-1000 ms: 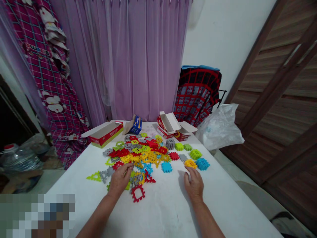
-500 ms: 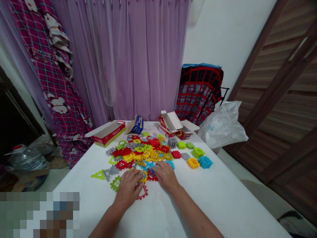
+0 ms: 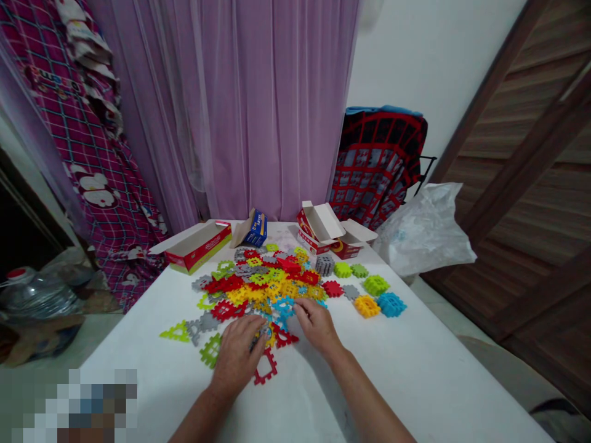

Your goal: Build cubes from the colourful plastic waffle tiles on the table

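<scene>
A pile of toothed plastic building pieces (image 3: pixel 258 280) in red, yellow, green, grey and blue lies in front of me. My right hand (image 3: pixel 318 323) is at the near right of the pile, its fingertips closed on the edge of a blue toothed piece (image 3: pixel 283 306). My left hand (image 3: pixel 240 347) rests palm down over pieces at the near edge, thumb apart from the fingers; what lies beneath it is partly hidden. Close to it are a green square piece (image 3: pixel 211 351), a red frame piece (image 3: pixel 266 367) and a red triangular piece (image 3: pixel 284 336).
Right of the pile stand a blue cube (image 3: pixel 391 304), a yellow cube (image 3: pixel 367 306) and stacks of green pieces (image 3: pixel 376 284). Open boxes line the table's back: a red one (image 3: pixel 198 247), a blue one (image 3: pixel 256 229) and red-and-white ones (image 3: pixel 318 229). A white plastic bag (image 3: pixel 422 231) hangs at the right edge.
My right hand has drawn slightly back and right, and its fingers have come together at the blue piece. The red triangular piece is uncovered. My left hand has barely moved.
</scene>
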Available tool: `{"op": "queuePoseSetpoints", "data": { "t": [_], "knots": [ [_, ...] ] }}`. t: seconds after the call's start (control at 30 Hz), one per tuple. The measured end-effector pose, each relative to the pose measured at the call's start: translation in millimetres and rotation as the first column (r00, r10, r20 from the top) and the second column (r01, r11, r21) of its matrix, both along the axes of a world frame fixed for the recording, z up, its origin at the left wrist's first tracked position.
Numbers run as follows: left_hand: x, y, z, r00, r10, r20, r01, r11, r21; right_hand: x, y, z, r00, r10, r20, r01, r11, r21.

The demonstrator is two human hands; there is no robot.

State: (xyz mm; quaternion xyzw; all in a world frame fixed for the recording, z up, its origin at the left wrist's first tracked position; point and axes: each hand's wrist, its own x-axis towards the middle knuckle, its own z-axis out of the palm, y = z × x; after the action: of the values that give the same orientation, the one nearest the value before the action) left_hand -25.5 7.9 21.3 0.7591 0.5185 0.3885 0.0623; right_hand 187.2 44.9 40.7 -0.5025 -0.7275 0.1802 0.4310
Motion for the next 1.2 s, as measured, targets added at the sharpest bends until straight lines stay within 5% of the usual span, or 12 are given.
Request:
{"op": "queuePoseSetpoints", "data": {
  "t": [0.13,0.27,0.63,0.9,1.2],
  "knots": [
    [16,13,16.3,0.951,0.06,0.302,0.014,0.971,-0.238,-9,-5,-7.1,0.904,-0.042,-0.426,-0.064,0.971,-0.231],
    [28,16,21.8,0.824,0.112,0.555,0.169,0.887,-0.43,-14,-6,-8.9,0.811,-0.08,-0.579,-0.125,0.944,-0.306],
    [29,11,31.7,0.72,0.191,0.667,0.305,0.777,-0.551,-16,-13,4.0,0.922,0.026,-0.386,-0.1,0.98,-0.172],
    [31,12,36.3,0.689,0.277,0.67,0.344,0.689,-0.638,-12,-12,16.9,0.853,-0.091,-0.514,-0.052,0.965,-0.256],
    [33,9,45.3,0.657,0.308,0.688,0.341,0.693,-0.635,-13,-14,17.7,0.841,-0.016,-0.542,-0.186,0.931,-0.316]
  ]
}}
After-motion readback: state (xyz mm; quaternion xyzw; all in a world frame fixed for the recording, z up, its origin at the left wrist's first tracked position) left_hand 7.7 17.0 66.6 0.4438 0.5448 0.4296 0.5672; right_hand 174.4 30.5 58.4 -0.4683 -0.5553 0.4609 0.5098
